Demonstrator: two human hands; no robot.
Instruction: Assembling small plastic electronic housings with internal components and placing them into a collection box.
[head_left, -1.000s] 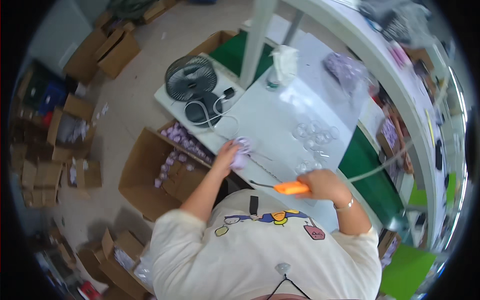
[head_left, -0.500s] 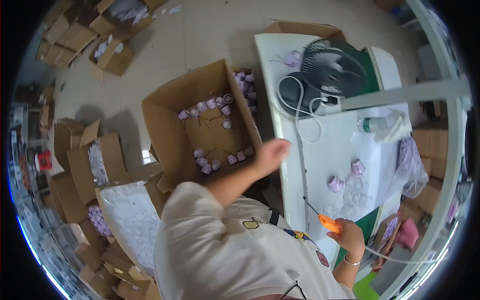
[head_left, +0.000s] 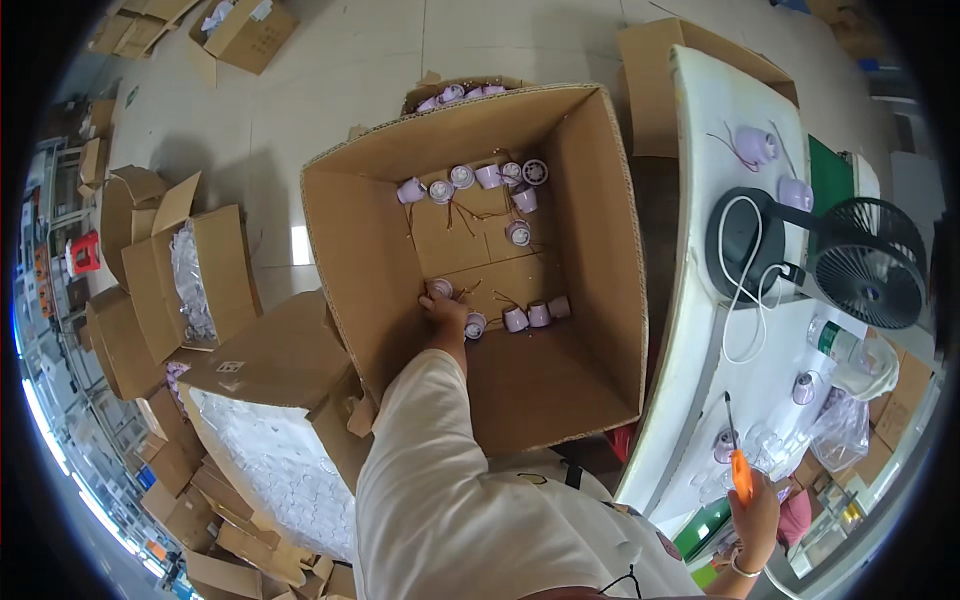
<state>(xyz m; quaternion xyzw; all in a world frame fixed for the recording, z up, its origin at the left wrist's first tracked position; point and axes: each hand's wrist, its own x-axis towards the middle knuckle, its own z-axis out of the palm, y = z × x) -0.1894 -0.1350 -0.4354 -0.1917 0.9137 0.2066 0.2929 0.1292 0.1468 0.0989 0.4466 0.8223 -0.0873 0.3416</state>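
My left hand (head_left: 446, 311) reaches down into a large open cardboard box (head_left: 395, 345). Its fingers are closed about a small lilac cup-shaped piece (head_left: 440, 287) with thin wires, partly hidden by the hand. Similar lilac pieces stand along the box's far side, such as one at the left end (head_left: 411, 190), and more in the near row, including an upright one (head_left: 515, 319). Over the white table (head_left: 655, 440), my right hand (head_left: 757, 515) grips the orange handle of a soldering iron (head_left: 741, 475), its thin tip pointing away. Behind that tip sits a lilac piece (head_left: 724, 446).
A black fan (head_left: 868, 265) with a white cable stands on the table, near a plastic bottle (head_left: 838, 342) and clear plastic discs (head_left: 765, 452). At left, a carton (head_left: 270, 450) holds clear plastic parts. Another carton (head_left: 650, 60) is behind the table.
My left hand has gone from beside the table edge down into the box. The view has shifted left, bringing the box to the middle. The right hand still holds the soldering iron.
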